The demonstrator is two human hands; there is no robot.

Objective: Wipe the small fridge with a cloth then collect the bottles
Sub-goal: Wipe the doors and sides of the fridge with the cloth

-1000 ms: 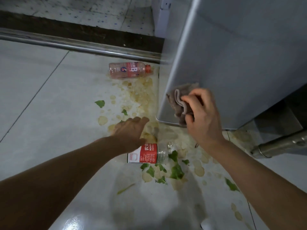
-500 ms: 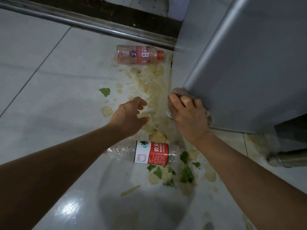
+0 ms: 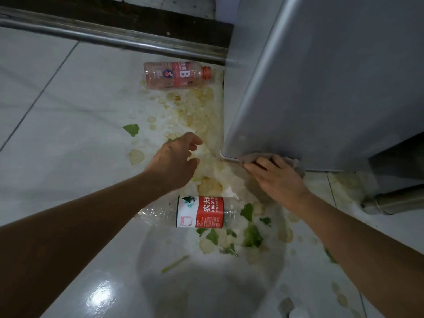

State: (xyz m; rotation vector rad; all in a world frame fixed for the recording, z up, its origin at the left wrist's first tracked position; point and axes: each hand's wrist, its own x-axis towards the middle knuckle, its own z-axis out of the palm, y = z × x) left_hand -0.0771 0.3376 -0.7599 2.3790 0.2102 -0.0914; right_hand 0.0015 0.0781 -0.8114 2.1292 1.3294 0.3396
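At the fridge's (image 3: pixel 332 88) bottom front edge, 3 o'clock of frame centre, the right hand (image 3: pixel 278 177) presses the cloth (image 3: pixel 291 160) flat along the lower lip. A second ago the cloth was bunched higher on the front face; half a second ago it was at the lower left corner. So the wipe has run down the panel and is now tracking the base edge, heading right. My read: the fridge step is near its end, not finished.

Right hand: clamped down on the cloth, fingers spread over it, cloth mostly hidden under the palm.

Left hand (image 3: pixel 176 160): released, holds nothing, fingers loosely curled, over the floor (image 3: pixel 57 134) at 9 o'clock of the fridge corner. Roughly the same spot as before.

Bottles, both untouched, both lying on their sides:
- pink bottle (image 3: pixel 176 74), orange cap, at 12 o'clock, near the fridge side and the metal rail (image 3: pixel 103 35).
- clear bottle (image 3: pixel 190 212), red-white label, at 6 o'clock of the left hand, between the two forearms.

Spill (image 3: pixel 199 111) and green leaf scraps (image 3: pixel 251 235) lie around both. Wet floor means the bottles may be slick when picked up. Clear one is the closest grab for the free left hand.
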